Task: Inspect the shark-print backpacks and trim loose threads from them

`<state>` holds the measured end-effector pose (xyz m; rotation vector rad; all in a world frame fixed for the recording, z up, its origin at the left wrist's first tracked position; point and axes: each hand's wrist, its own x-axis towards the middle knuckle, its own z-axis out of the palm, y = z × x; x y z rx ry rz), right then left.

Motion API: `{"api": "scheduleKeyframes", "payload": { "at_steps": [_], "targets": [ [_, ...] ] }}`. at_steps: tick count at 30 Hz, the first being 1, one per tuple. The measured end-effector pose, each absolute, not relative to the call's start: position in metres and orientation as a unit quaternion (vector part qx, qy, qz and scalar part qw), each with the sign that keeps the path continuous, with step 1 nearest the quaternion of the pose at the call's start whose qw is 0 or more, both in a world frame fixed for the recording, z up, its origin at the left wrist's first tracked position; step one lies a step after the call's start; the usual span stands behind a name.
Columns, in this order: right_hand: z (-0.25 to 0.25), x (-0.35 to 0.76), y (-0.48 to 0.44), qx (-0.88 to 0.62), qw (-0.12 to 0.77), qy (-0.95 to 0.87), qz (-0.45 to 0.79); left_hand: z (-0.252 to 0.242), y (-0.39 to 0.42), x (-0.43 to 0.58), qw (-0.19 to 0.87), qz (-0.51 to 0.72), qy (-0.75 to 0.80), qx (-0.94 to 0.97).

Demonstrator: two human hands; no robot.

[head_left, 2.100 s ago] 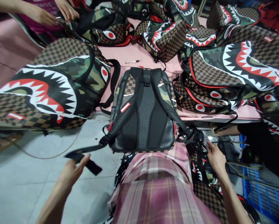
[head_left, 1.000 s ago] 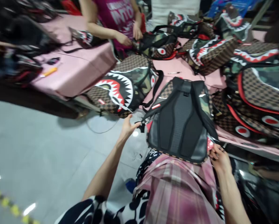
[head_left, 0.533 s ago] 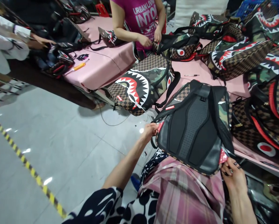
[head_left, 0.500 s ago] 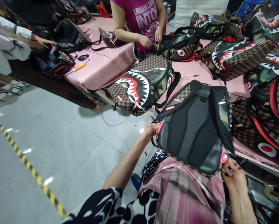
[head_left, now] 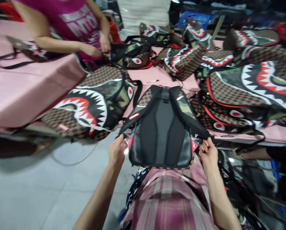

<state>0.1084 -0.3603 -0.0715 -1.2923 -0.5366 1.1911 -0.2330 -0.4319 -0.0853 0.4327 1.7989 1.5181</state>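
Drawn in since the earlier frame beside a backpack [head_left: 161, 140] resting across near apron [head_left: 162, 198] and pink table [head_left: 143, 76]: pinching lower strap ends [head_left: 204, 132] with left hand [head_left: 117, 151] and right hand [head_left: 208, 153], apparently to spread both evenly.

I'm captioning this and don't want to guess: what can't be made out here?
All in the head view:
Middle backpack: front hidden by its own back, turned to the camera.
Straps: gripped spots covered by the left hand and right hand.
Lettering on the purple shirt: partly blurred.
Large shark-print backpack: cut off by the right edge.
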Motion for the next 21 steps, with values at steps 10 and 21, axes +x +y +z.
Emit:
{"api": "scheduleKeyframes", "payload": {
  "at_steps": [10, 21],
  "targets": [
    [-0.059, 0.031, -0.401, -0.607, 0.179, -0.764, 0.124, -0.096, -0.436, -0.172, -0.065, 0.234, 0.75, 0.615],
    [-0.065, 0.031, -0.401, -0.565, 0.168, -0.798, 0.125, -0.101, -0.435, -0.162, -0.05, 0.161, 0.75, 0.639]
  ]
}}
